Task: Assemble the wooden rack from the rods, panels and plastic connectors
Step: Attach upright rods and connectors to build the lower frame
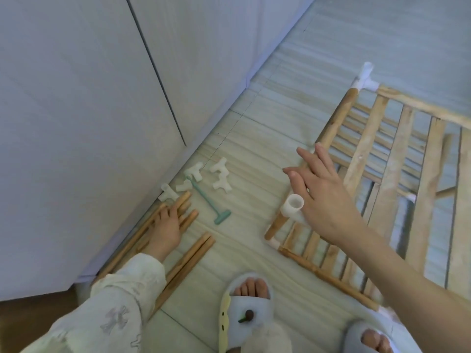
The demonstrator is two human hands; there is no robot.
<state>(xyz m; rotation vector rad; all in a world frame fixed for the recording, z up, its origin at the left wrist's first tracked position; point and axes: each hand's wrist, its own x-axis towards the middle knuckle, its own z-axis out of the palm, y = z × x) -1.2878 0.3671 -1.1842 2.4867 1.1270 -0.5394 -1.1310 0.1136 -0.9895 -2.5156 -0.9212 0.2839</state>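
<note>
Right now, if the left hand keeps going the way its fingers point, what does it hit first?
Most likely the white plastic connector just beyond the fingertips. The left hand lies open on the loose rods, fingers pointing up along them toward the wall. Height above the floor is hard to judge.

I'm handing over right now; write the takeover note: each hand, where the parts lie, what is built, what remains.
Left hand: fingers laid on the loose wooden rods on the floor by the wall; grip unclear.
Right hand: open, hovering over the partly built wooden slatted rack, holding nothing.
Loose white plastic connectors and a small green mallet lie beyond the rods.
Done: slatted panels joined with corner connectors; an open white socket faces up.
Left: fit the remaining rods and connectors.
</note>
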